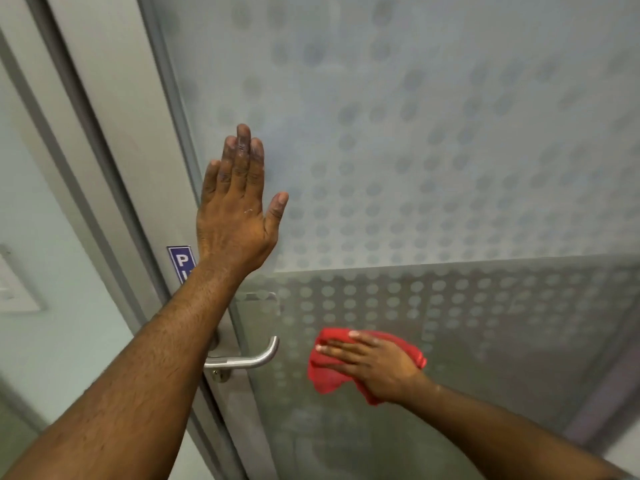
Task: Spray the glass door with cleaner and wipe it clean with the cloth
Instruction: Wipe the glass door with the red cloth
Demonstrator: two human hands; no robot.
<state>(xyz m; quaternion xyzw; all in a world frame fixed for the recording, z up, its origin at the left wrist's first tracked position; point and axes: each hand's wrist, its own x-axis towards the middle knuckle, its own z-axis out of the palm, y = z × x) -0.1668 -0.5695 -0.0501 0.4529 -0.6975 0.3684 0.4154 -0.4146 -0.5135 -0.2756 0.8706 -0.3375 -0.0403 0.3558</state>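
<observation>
The glass door (pixel 433 150) fills most of the view, its pane frosted with rows of round dots; the upper part reads pale, and below a horizontal line the pane looks darker. The left hand (pixel 235 216) lies flat against the glass near the pane's edge, at about ten o'clock from the centre of the view, with the four fingers straight and pressed together and the thumb spread out toward two o'clock; it holds nothing. The left forearm runs down from it toward seven o'clock and crosses in front of the door's edge. The right hand (pixel 374 365) sits lower, at about five o'clock from the left hand, palm down with the fingers extended toward nine o'clock, pressing the red cloth (pixel 325 375) against the darker part of the glass. The cloth is bunched under the palm and shows beyond the fingertips and on both sides of the hand. Just to the nine o'clock side of the cloth, apart from it, a brushed metal lever handle (pixel 249 358) juts from a plate on the door edge, its tip curving upward. Above the handle, partly hidden by the left wrist, a blue sign (pixel 180 263) with a white letter P sits on the grey door frame (pixel 114 133).
</observation>
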